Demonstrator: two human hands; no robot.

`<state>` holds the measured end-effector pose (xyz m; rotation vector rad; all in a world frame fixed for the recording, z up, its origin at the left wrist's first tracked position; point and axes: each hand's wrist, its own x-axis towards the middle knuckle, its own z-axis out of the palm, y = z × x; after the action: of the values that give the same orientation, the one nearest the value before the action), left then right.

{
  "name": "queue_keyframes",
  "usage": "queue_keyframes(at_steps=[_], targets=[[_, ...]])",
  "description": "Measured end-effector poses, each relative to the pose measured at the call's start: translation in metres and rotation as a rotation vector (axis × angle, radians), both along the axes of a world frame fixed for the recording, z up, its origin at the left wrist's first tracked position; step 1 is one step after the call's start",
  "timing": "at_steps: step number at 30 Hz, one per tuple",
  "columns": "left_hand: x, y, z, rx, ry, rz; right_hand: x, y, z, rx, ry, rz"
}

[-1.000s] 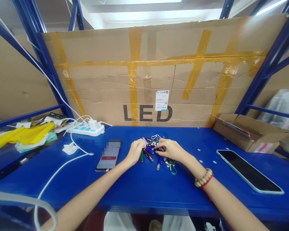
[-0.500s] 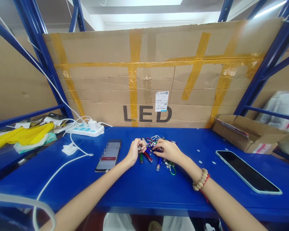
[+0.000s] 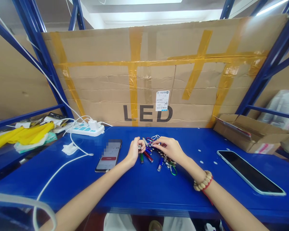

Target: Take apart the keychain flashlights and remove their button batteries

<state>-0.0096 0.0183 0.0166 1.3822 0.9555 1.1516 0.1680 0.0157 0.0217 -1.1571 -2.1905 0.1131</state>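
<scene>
On the blue table lies a pile of small metal-tube keychains. A red tube [image 3: 148,156], a green tube [image 3: 141,158] and a blue tube [image 3: 160,164] point toward me, among silver clips and a green carabiner [image 3: 173,169]. My left hand [image 3: 135,150] is closed at the pile's left side around a small tube; only its round silver end [image 3: 139,147] shows. My right hand [image 3: 170,148] is over the pile's right side, thumb and fingertips pinched together at a tiny silver piece I cannot make out. Its palm hides part of the pile.
A lit phone [image 3: 110,156] lies left of the hands, a dark-screened phone [image 3: 250,172] at the right. A white power strip [image 3: 88,129] with cables stands at the back left, an open cardboard box [image 3: 251,136] at the back right. A cardboard sheet [image 3: 106,86] walls the back.
My right hand has lifted slightly and its fingers have drawn into a pinch, uncovering more of the pile. The left hand has stayed nearly still, closed on its tube.
</scene>
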Motion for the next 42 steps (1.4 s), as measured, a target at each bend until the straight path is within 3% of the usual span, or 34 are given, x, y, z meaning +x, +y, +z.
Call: queue_keyframes(at_steps=[8, 17, 23, 31, 36, 42], targets=[[0.002, 0.001, -0.005, 0.053, 0.104, 0.182, -0.019, -0.017, -0.002, 0.082, 0.251, 0.195], [-0.003, 0.006, -0.016, 0.167, 0.214, 0.252, -0.029, -0.024, -0.001, 0.014, 0.002, 0.216], [-0.005, 0.005, -0.013, 0.242, 0.31, 0.295, -0.031, -0.027, 0.001, -0.032, -0.029, 0.22], [0.006, -0.001, 0.0, 0.046, 0.043, 0.155, -0.029, -0.024, -0.001, 0.097, 0.409, 0.26], [0.006, -0.003, 0.0, 0.102, 0.064, 0.122, -0.031, -0.025, 0.003, -0.014, 0.61, 0.177], [0.006, -0.001, -0.006, 0.158, 0.086, 0.073, -0.032, -0.022, 0.003, -0.077, 0.696, 0.18]])
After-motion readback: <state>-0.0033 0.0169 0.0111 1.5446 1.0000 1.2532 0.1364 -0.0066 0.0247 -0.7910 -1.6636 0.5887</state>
